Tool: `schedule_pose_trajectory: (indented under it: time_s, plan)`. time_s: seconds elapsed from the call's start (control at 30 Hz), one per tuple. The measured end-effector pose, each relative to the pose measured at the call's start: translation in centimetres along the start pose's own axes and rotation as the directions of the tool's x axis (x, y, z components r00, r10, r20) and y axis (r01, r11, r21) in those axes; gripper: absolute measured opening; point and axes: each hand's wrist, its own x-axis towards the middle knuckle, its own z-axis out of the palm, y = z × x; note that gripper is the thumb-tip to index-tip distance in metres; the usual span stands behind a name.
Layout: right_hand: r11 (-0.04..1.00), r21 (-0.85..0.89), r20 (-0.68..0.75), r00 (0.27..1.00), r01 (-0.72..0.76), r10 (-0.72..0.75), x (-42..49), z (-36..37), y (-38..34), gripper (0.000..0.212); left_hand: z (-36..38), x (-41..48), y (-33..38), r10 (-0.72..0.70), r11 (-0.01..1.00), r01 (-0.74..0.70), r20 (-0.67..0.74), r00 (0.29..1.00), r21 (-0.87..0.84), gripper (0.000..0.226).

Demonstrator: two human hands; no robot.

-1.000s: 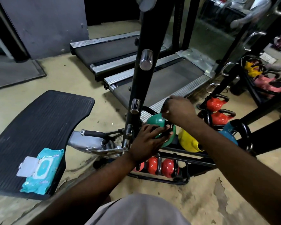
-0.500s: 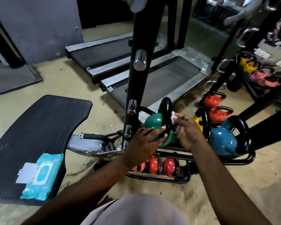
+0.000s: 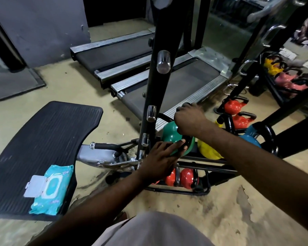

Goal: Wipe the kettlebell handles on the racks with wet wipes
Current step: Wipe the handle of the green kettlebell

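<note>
The green kettlebell [image 3: 169, 133] stood on the rack [image 3: 212, 160], 1 yellow kettlebell [image 3: 208, 150] at its 4 o'clock. The right hand [image 3: 189, 120] was clenched around the black handle [image 3: 188, 142]. The left hand [image 3: 160, 158] lay flat on the green body, fingers straight. The wet wipes pack [image 3: 50, 190] lay at 8 o'clock on a black platform [image 3: 43, 135].

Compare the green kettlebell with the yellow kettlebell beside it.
The green kettlebell is held: left hand flat on its body, right hand gripping its handle; no hand touches the yellow kettlebell. Green sits left of yellow. Both rest on the same rack.
</note>
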Motion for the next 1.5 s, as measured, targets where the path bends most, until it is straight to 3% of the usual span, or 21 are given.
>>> schedule_pose_trajectory:
  time_s: [0.1,0.17,0.23,0.3,0.37,0.4,0.47,0.53,0.6,0.67,0.77,0.8,0.87,1.0,1.1,1.17,1.23,1.3,1.37,1.4,1.5]
  plan:
    - [0.978,0.210,-0.062,0.998,-0.007,0.020,-2.5,1.2,0.4,0.025,0.1,-0.1,0.0,-0.003,1.000,0.002,-0.007,1.000,-0.023,0.052]
    - [0.845,0.535,-0.220,0.961,-0.023,0.165,-4.5,2.9,0.8,0.019,-0.1,-0.2,0.1,-0.011,1.000,0.011,0.004,1.000,-0.028,0.053]
    - [0.548,0.835,-0.255,0.854,-0.043,0.454,-5.8,5.0,0.7,0.015,-0.4,-0.3,0.2,-0.016,1.000,0.017,0.029,0.999,-0.012,0.057]
    - [0.071,0.997,-0.014,0.768,-0.041,0.640,-6.0,6.2,0.0,0.012,-0.5,-0.4,0.3,-0.023,1.000,0.023,0.043,0.999,-0.002,0.059]
    - [-0.496,0.866,0.282,0.753,0.067,0.595,-5.4,6.8,-0.7,0.017,-0.7,-0.5,0.5,-0.024,1.000,0.025,0.039,0.999,-0.014,0.057]
    - [-0.679,0.727,0.376,0.765,0.107,0.523,-5.1,7.1,-0.8,0.021,-0.7,-0.6,0.6,-0.020,1.000,0.020,0.034,0.999,-0.017,0.054]
    - [-0.847,0.516,0.463,0.789,0.130,0.403,-4.9,7.9,-1.1,0.022,-0.6,-0.9,0.6,-0.013,1.000,0.013,0.027,1.000,-0.017,0.052]
    - [-0.875,0.471,0.479,0.800,0.114,0.362,-5.7,8.7,-1.8,0.020,-0.5,-1.2,0.6,-0.011,1.000,0.011,0.029,1.000,-0.011,0.053]
    - [-0.817,0.568,0.450,0.792,0.104,0.414,-6.9,9.0,-2.5,0.016,-0.5,-1.3,0.7,-0.013,1.000,0.013,0.043,0.999,-0.009,0.057]
    - [-0.610,0.790,0.352,0.772,0.058,0.530,-8.0,8.4,-2.3,0.005,-0.5,-1.4,0.8,-0.022,1.000,0.022,0.067,0.998,-0.008,0.064]
    - [0.220,0.970,-0.063,0.772,-0.101,0.632,-7.2,6.3,-1.0,0.011,-0.2,-1.5,0.9,-0.047,0.999,0.048,0.079,0.996,-0.023,0.067]
    - [0.485,0.866,-0.208,0.799,-0.118,0.565,-6.2,5.5,-0.7,0.011,-0.1,-1.5,1.0,-0.053,0.998,0.056,0.076,0.996,-0.039,0.066]
    - [0.813,0.557,-0.274,0.887,-0.168,0.371,-3.8,3.6,-0.8,0.013,0.0,-1.5,1.2,-0.057,0.996,0.062,0.071,0.996,-0.066,0.060]
    - [0.977,0.055,-0.055,0.976,-0.208,0.211,-0.9,0.7,-2.2,0.027,0.1,-1.5,1.1,-0.058,0.995,0.065,0.091,0.994,-0.075,0.056]
    - [0.978,0.077,0.007,0.980,-0.196,0.196,-2.2,0.4,-2.6,0.023,0.0,-1.5,0.7,-0.041,0.995,0.050,0.108,0.993,-0.084,0.055]
    - [0.932,0.291,-0.088,0.964,-0.214,0.249,-4.3,1.8,-2.2,0.015,0.0,-1.5,0.4,-0.016,0.993,0.029,0.120,0.993,-0.116,0.053]
    - [0.737,0.647,-0.216,0.879,-0.198,0.426,-6.9,3.7,-1.7,0.007,-0.4,-1.3,0.1,0.010,0.992,0.007,0.129,0.992,-0.129,0.054]
    - [0.218,0.967,-0.031,0.786,-0.133,0.618,-8.3,5.0,-1.6,0.007,-0.9,-0.7,-0.1,-0.006,0.991,0.019,0.097,0.995,-0.130,0.054]
    - [-0.432,0.902,0.252,0.791,0.017,0.558,-8.1,5.7,-1.7,0.013,-1.6,0.4,-0.1,-0.056,0.982,0.057,0.007,0.998,-0.178,0.047]
    - [-0.618,0.784,0.324,0.806,0.065,0.496,-7.8,6.2,-1.5,0.018,-2.1,1.3,0.0,-0.081,0.976,0.068,-0.052,0.995,-0.207,0.042]
    - [-0.837,0.546,0.444,0.838,0.029,0.319,-6.2,7.9,-0.7,0.020,-3.7,5.1,0.1,-0.151,0.965,0.106,-0.175,0.973,-0.242,0.035]
